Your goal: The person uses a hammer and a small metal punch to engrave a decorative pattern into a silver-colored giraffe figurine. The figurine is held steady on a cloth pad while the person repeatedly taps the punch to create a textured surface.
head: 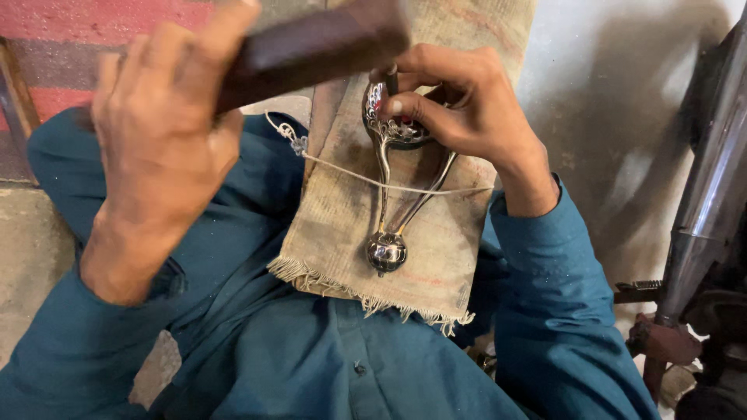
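My left hand (159, 132) is raised at the upper left and grips a dark wooden mallet (311, 47). My right hand (459, 105) pinches a thin metal punch (391, 80), its tip on the engraved head (387, 128) of a shiny silver ornament. Two curved stems run from that head down to a round silver ball (386, 253). The ornament lies on a frayed burlap cloth (436, 257) draped over a board leaning against my lap. A pale string (350, 173) crosses the stems and holds the piece against the cloth.
My teal sleeves and shirt (327, 358) fill the bottom of the view. A thick grey metal pipe (704, 194) rises at the right edge above a rusty part (669, 342). A red painted wall (78, 23) is at the top left, a pale floor (615, 101) behind.
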